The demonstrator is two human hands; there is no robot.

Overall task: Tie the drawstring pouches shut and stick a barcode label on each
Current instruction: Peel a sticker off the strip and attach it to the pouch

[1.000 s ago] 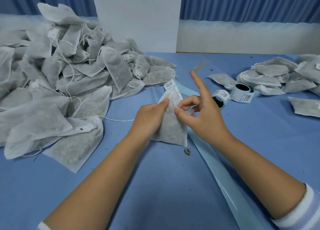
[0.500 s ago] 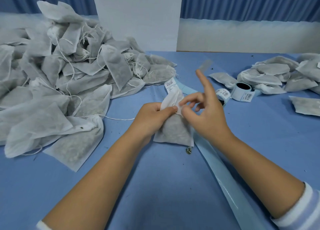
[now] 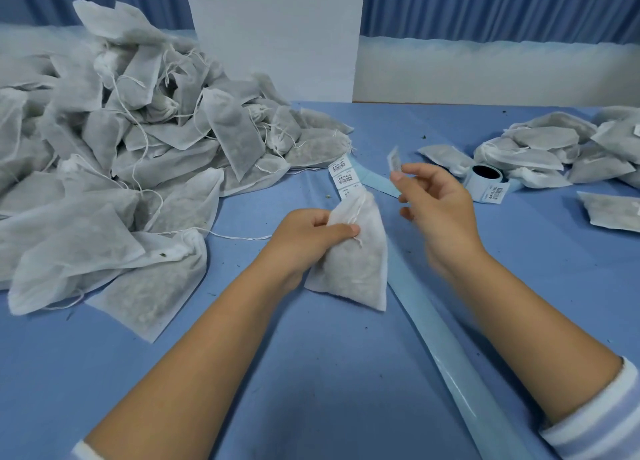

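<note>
No word or number can be read; only barcodes show. Just beyond the left fingers (image 3: pixel 320 221), a strip (image 3: pixel 372 179) carries 3 white strip labels (image 3: pixel 342 175) in a row. The 1st and 2nd each show a black barcode with a line of small characters too fine to read. The 3rd is half hidden by the top of the pouch (image 3: pixel 353 265). The held label (image 3: pixel 394 157) stands at the tips of the right fingers (image 3: pixel 415 170), blurred, its print illegible. Right of those fingers, the roll (image 3: pixel 485 179) ends in a roll label (image 3: pixel 495 194) with a barcode and characters, also too small to read.
</note>
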